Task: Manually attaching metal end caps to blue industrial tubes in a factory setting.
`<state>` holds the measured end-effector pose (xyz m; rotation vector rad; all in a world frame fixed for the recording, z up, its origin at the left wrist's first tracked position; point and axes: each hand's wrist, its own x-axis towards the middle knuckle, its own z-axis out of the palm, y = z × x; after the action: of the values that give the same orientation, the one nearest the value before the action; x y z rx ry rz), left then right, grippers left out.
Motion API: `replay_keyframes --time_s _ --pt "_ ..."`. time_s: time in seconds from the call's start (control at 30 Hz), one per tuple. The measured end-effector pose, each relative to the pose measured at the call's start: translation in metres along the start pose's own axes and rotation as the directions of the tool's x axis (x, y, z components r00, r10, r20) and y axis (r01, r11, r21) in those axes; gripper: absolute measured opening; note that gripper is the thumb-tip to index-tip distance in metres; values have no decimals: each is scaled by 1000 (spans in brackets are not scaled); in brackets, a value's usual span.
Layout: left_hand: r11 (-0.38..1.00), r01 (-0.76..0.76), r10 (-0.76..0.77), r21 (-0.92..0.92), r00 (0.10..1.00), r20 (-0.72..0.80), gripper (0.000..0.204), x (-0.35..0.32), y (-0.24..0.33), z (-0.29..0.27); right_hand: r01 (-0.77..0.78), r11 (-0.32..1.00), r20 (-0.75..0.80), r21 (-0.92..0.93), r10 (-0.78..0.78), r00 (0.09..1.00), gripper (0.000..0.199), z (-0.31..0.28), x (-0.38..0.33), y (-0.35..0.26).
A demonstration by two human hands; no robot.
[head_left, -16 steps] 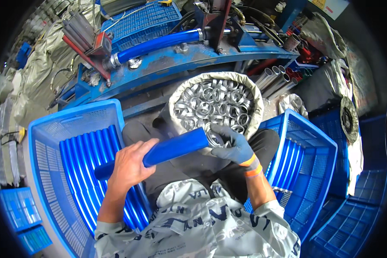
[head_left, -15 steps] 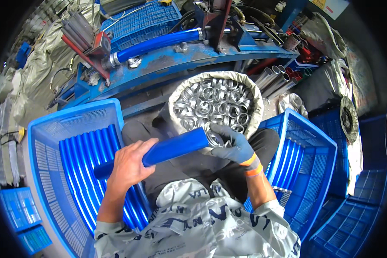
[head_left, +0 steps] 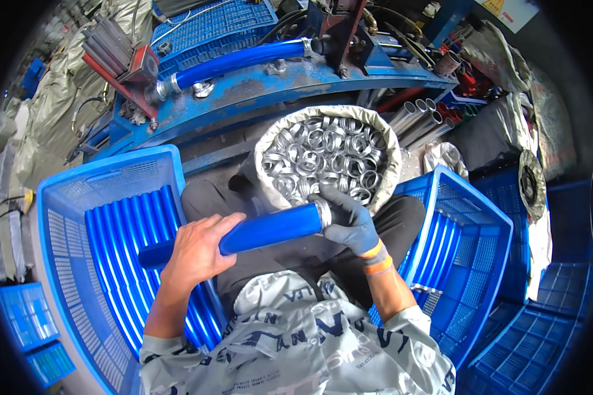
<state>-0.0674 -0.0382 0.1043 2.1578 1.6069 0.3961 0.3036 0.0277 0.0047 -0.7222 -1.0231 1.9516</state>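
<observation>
Across my lap lies a long blue tube (head_left: 273,230), tilted up a little to the right. My bare left hand (head_left: 201,247) wraps around its middle. At its right end sits a silver metal ring (head_left: 323,214), against the tube's mouth. My right hand (head_left: 350,220), in a grey-blue glove with an orange cuff, closes its fingers on this ring; part of the ring is hidden by them. Just beyond stands a round pale fabric-lined container (head_left: 395,155) filled with similar silver rings (head_left: 323,155).
A blue crate (head_left: 112,164) at left holds many blue tubes (head_left: 125,243); another crate (head_left: 474,201) at right holds blue tubes with ringed ends. Ahead, a blue metal bench (head_left: 244,99) carries a mounted blue tube (head_left: 244,64). Bare metal pipes (head_left: 423,122) lie beyond the rings.
The ring in my right hand has gone from tilted beside the tube's end to squared up against it. The tube has dipped slightly at its right end; my left hand keeps its grip.
</observation>
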Motion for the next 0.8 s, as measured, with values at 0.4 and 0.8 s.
replay_keyframes --time_s 0.4,0.8 --pt "998 -3 3 60 1000 -9 81 5 4 17 -31 937 40 -347 48 998 79 -5 0 -21" --pt "552 -149 -404 -821 813 -419 83 1 -16 28 -45 -498 -136 -866 148 980 31 -147 38 -6"
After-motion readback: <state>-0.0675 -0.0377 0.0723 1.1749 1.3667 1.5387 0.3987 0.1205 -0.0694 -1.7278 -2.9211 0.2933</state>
